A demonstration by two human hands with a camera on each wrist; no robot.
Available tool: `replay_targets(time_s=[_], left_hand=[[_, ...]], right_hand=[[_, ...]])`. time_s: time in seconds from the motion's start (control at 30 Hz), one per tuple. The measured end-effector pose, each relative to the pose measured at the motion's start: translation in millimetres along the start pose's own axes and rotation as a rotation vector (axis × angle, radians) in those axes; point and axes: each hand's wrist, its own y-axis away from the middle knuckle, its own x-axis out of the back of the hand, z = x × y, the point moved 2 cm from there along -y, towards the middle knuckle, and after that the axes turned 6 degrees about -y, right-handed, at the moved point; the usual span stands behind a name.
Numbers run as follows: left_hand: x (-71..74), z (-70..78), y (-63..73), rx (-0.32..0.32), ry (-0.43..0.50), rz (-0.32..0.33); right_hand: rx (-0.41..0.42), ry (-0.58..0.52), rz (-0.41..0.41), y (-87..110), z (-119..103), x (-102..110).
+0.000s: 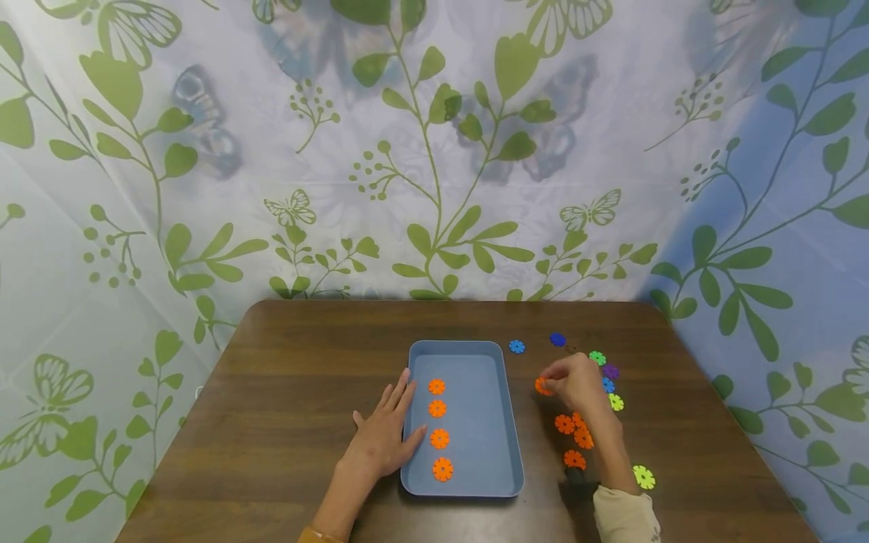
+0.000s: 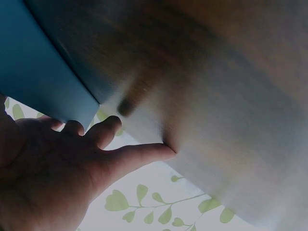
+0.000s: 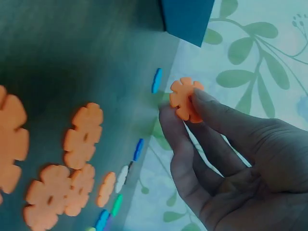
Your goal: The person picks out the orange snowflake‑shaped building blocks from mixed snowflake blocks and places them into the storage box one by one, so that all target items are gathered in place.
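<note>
A blue-grey tray point(image 1: 475, 415) lies on the table with several orange notched discs point(image 1: 440, 438) in a column along its left side. My left hand point(image 1: 383, 437) rests at the tray's left edge, its fingers spread and fairly straight; the left wrist view shows them beside the tray wall point(image 2: 43, 62). To the right of the tray, my right hand point(image 1: 578, 383) pinches an orange notched disc point(image 3: 183, 98) between thumb and fingers, held above the table. Below that hand, several more orange discs point(image 1: 564, 424) lie loose on the wood.
Scattered on the table's right side are blue discs point(image 1: 517, 346), a green disc point(image 1: 597, 357), a purple disc point(image 1: 611, 371) and a yellow-green disc point(image 1: 644, 477). A leaf-patterned cloth point(image 1: 434, 188) hangs behind the brown table point(image 1: 292, 362).
</note>
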Motion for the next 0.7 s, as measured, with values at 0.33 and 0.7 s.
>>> replay_targets(time_s=[0.33,0.7], left_hand=[[0.2,-0.5,0.6,-0.005,0.003,0.001],[-0.4,-0.6,-0.9,-0.006,-0.013,0.002]], right_hand=[[0.073,-0.019,0.066,-6.4,-22.6,9.1],[0.113,-0.051,0.126,-8.0,-57.4,14.1]])
